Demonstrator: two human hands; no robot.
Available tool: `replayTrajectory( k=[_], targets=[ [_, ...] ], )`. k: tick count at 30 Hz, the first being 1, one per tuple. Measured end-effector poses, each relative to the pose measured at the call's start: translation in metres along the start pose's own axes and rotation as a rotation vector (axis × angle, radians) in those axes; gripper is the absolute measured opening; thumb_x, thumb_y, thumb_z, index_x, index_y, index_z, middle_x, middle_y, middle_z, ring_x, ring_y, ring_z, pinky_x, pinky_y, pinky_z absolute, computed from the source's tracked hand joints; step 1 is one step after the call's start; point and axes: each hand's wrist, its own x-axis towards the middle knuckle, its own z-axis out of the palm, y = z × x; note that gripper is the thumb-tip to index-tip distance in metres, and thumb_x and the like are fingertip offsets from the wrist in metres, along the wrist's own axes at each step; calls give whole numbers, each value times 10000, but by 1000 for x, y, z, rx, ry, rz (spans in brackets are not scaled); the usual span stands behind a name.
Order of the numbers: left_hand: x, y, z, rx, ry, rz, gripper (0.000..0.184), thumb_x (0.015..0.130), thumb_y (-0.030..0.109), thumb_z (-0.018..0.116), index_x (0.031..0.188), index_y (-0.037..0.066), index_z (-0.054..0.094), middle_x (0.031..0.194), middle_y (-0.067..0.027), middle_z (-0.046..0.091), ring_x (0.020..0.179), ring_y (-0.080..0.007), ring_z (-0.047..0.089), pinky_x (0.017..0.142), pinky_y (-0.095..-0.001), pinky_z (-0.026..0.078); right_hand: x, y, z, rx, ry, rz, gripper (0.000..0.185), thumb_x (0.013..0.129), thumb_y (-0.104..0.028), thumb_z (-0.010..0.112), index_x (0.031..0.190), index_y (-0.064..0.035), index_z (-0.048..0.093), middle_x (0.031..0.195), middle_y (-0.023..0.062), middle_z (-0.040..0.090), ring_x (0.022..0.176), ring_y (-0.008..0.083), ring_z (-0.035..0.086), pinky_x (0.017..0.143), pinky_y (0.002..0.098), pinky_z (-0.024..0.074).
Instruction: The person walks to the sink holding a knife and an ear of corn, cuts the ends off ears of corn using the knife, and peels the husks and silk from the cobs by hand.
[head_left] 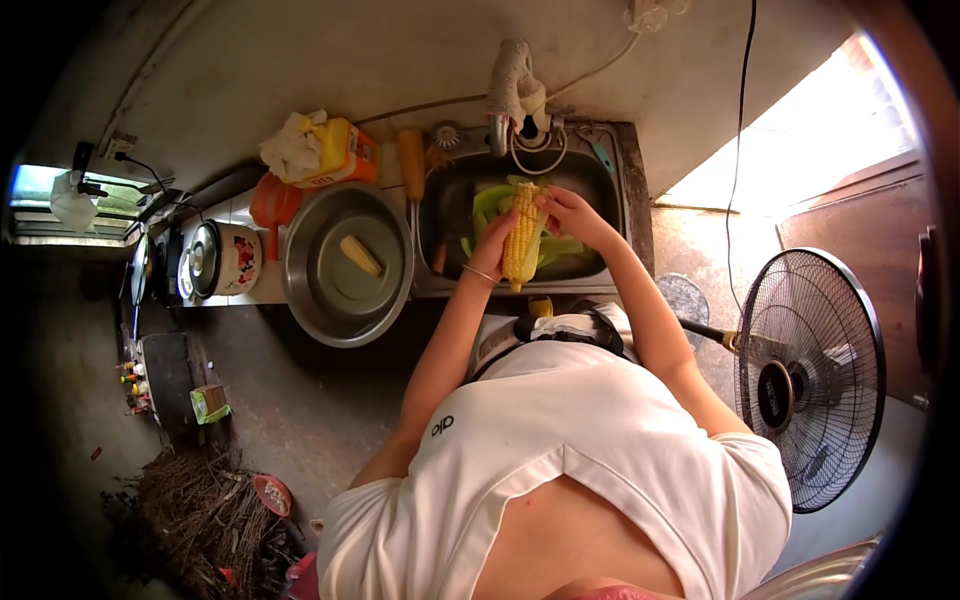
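My left hand (491,243) is wrapped around an ear of corn (522,240), its yellow kernels bare, held upright over the sink. At the cob's upper right, the fingers of my right hand (570,214) are closed in a pinch against it; whether they grip silk or husk is too small to tell. Pale green husk shows along the cob's right side. Below, green corn husks (484,203) lie in the dark sink basin (440,210). To the left, a second peeled ear of corn (360,255) rests in a large metal basin (300,300).
A faucet (499,130) wrapped in cloth rises behind the sink. An orange-and-yellow jug (345,155), an orange scoop (274,203) and a rice cooker (238,258) stand on the left counter. A standing fan (810,380) is close on my right. Dry twigs (200,500) lie on the floor, lower left.
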Motion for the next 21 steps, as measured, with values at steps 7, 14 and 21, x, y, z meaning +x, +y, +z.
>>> replayTrajectory(
  k=[7,14,21],
  targets=[
    [0,-3,-9,161,-10,29,373,940,290,523,1218,42,503,1047,-57,604,904,-148,607,767,-278,503,0,-2,3,-160,143,135,448,854,-452,618,879,-16,522,616,43,528,562,82,552,466,252,445],
    [-33,8,1,-7,62,-4,400,923,262,563,1251,50,473,1049,-56,595,933,-141,598,797,-275,496,18,-19,38,-365,145,80,500,816,-491,642,771,-1,556,604,65,555,535,142,554,473,289,429],
    [-115,26,-41,230,426,428,408,900,203,597,1245,34,461,1065,-49,582,946,-124,579,779,-263,481,48,-43,135,-521,-173,-85,429,856,-400,616,805,26,610,605,102,568,507,161,529,496,313,414]
  ],
)
